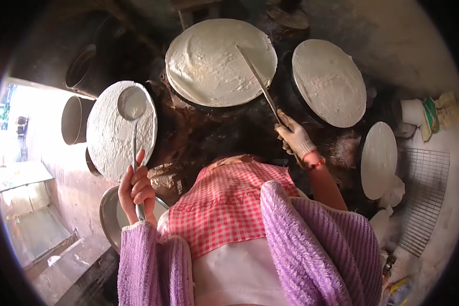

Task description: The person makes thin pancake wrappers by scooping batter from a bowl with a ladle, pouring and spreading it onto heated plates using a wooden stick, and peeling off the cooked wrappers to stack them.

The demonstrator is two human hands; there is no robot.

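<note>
My left hand (138, 188) is bare and wrapped round the handle of a metal ladle (131, 104). The ladle's bowl is over the left round of pale batter (109, 137), its surface bumpy. In a whitish glove, my right hand (294, 134) grips a long thin spatula (259, 81). The spatula's tip lies over the large middle batter round (217, 61), whose lower left edge shows a fold. Whether the tip touches the batter I cannot tell. A red bracelet (317, 163) circles my right wrist.
Two more batter rounds, one upper right (329, 84) and one far right (379, 160), sit on dark griddles. A metal basin (108, 219) stands below the left round. A wire rack (424, 196) is at right, and a metal cylinder (74, 120) at left.
</note>
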